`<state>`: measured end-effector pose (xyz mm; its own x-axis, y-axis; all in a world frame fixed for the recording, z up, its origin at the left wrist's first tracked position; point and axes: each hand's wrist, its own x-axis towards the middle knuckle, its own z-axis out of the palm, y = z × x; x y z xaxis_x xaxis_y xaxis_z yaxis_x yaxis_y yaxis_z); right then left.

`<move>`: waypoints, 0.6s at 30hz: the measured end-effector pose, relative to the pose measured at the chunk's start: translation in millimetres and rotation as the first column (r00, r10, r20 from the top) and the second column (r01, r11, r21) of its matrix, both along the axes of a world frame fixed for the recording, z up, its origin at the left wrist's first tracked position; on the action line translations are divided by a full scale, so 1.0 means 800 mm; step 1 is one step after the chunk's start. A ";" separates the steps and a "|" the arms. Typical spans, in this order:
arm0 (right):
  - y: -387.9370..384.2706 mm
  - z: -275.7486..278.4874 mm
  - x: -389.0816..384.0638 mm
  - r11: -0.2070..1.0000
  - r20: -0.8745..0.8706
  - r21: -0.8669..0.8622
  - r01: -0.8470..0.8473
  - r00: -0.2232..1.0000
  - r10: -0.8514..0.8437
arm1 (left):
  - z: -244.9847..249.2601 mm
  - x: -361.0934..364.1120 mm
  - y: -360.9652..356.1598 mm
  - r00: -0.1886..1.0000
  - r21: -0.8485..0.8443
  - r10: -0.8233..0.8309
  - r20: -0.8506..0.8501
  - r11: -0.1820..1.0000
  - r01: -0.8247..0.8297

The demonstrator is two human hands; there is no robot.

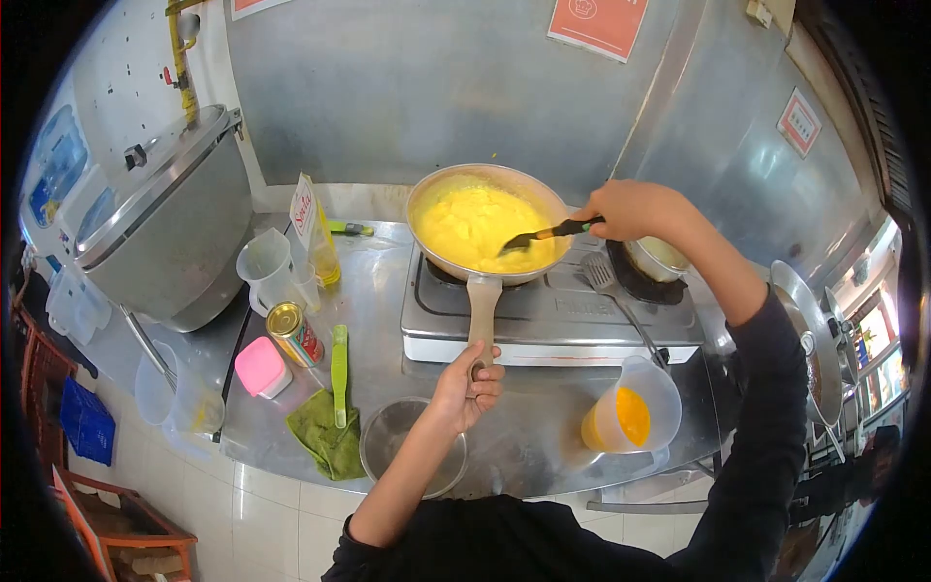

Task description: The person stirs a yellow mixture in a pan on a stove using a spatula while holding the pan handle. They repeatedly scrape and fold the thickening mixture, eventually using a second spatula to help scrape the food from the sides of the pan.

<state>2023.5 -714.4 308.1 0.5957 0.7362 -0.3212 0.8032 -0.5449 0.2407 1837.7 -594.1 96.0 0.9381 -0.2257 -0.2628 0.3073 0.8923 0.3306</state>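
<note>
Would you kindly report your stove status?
Left hand gripping pan handle. Right hand holding black spatula in yellow food. Slotted turner beside pan, not blocking.

Stove point(543, 315) topped with glossy metal. Behind stove, wall point(436, 97) faced in smooth metal. Left of stove, rough, matt cloth point(330, 448) and smooth plastic lid point(257, 361) seen. In front of stove, jug point(666, 403) moulded in translucent plastic.
</note>
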 end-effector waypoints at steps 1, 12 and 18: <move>0.000 -0.002 0.002 0.999 0.078 -0.035 0.032 0.997 -0.030 | -0.001 0.000 0.000 1.000 -0.010 -0.002 0.001 1.000 0.002; 0.067 -0.079 0.093 0.996 0.282 0.049 -0.070 0.958 0.053 | 0.007 0.001 -0.002 0.999 -0.032 0.032 -0.035 0.999 -0.033; 0.065 -0.066 0.057 0.982 0.081 0.174 -0.070 0.995 0.057 | 0.006 -0.001 -0.002 0.999 -0.038 0.040 -0.029 0.998 -0.041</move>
